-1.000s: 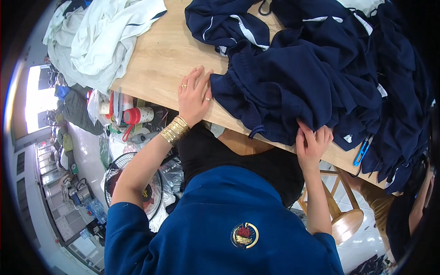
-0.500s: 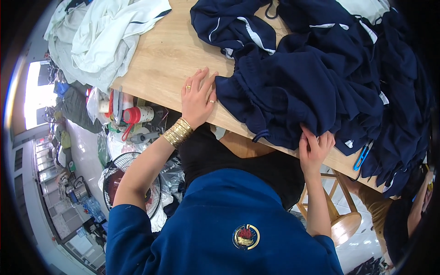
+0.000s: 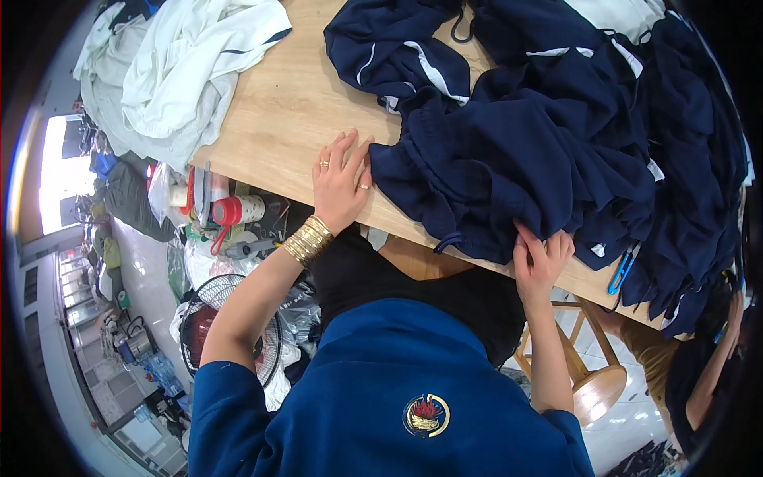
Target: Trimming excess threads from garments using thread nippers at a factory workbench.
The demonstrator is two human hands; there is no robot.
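My left hand (image 3: 340, 181) lies flat on the wooden table (image 3: 286, 111), fingers spread, its fingertips at the edge of a dark navy garment (image 3: 509, 159). It wears rings and gold bangles at the wrist. My right hand (image 3: 542, 256) pinches the lower hem of the same navy garment at the table's near edge. The garment lies bunched in a large heap of navy clothes with white stripes.
A pile of white garments (image 3: 175, 71) covers the table's far left corner. Blue scissors (image 3: 621, 272) lie by the near edge under the navy heap. Below the table stand a floor fan (image 3: 226, 318), bottles and a wooden stool (image 3: 596, 381). Another person (image 3: 707, 374) sits at the right.
My left hand slid slightly along the table beside the navy garment. My right hand moved up a little on the hem, fingers closing on the fabric.
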